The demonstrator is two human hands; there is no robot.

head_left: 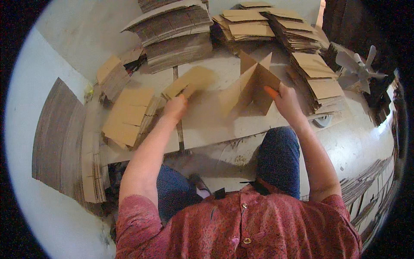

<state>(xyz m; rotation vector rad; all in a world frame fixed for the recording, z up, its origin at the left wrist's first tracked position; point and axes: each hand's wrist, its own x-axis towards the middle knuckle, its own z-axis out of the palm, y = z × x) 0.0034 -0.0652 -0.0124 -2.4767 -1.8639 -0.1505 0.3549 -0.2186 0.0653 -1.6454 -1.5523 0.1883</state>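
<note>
My left hand [176, 108] is closed on the near edge of a flat brown cardboard piece [196, 80], blurred by motion, above the low worktable [202, 125]. Between the thumb and fingers of my right hand [286, 102] is a cardboard divider [269, 77]. Its slotted panels cross one another and stand upright on the tabletop. Left of my left hand leans a stack of slotted cardboard pieces [129, 110].
Tall stacks of cardboard sheets [179, 41] rise at the back. More cardboard piles [317, 67] run along the right of the worktable, with a small bladed fan [361, 69] beyond. A large sheet stack [58, 138] stands by the left wall.
</note>
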